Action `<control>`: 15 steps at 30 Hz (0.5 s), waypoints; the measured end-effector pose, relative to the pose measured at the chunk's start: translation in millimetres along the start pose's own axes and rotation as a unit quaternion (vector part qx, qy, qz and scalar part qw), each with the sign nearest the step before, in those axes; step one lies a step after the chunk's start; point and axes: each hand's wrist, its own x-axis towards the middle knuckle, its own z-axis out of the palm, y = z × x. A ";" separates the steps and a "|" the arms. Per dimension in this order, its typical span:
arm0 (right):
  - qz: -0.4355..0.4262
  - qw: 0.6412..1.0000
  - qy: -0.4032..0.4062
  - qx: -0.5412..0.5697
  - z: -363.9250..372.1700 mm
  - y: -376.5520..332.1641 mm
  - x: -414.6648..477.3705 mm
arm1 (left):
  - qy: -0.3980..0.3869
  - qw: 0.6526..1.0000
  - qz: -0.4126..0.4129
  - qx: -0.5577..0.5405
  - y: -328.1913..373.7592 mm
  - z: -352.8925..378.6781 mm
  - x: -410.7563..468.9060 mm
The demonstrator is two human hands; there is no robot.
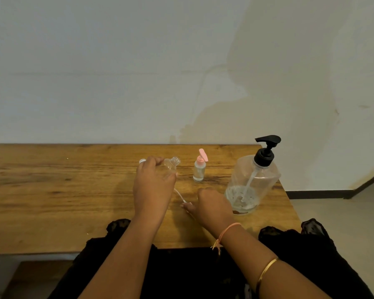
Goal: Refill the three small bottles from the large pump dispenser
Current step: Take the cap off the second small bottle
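Step judged: bottle opened, filling not begun. The small clear bottle (171, 165), uncapped and tilted, is gripped in the left hand (153, 186), well left of the large pump dispenser (253, 182). The right hand (212, 207) is rested just left of the dispenser beside a white tube piece (183, 198); whether it is pinched cannot be told. Next, the open neck must be brought under the spout. The pink-capped bottle (199, 169), standing between, may be knocked.

Grained wooden table (52, 190), clear glossy plastic dispenser (253, 184), matt black pump (267, 152)

head cam | worn on head | faces forward and down over table (52, 190) to wall (117, 61) | near: left hand (153, 186), right hand (212, 206) mid-frame
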 end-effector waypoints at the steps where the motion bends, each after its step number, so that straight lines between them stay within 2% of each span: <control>1: -0.003 1.000 0.018 -0.005 -2.7 -1.1 -0.8 | -0.001 1.000 0.000 0.000 0.1 0.0 0.1; 5: -0.045 0.988 0.145 -0.007 -23.3 -5.1 -6.9 | -0.009 1.000 0.014 0.000 -0.1 0.6 0.4; 9: -0.098 0.964 0.242 0.053 -53.6 -1.3 -17.7 | -0.013 0.999 0.043 -0.019 1.4 1.4 -0.1; 15: -0.179 0.871 0.447 0.098 -100.4 11.4 -35.3 | -0.018 0.993 0.101 -0.060 8.6 6.2 -4.2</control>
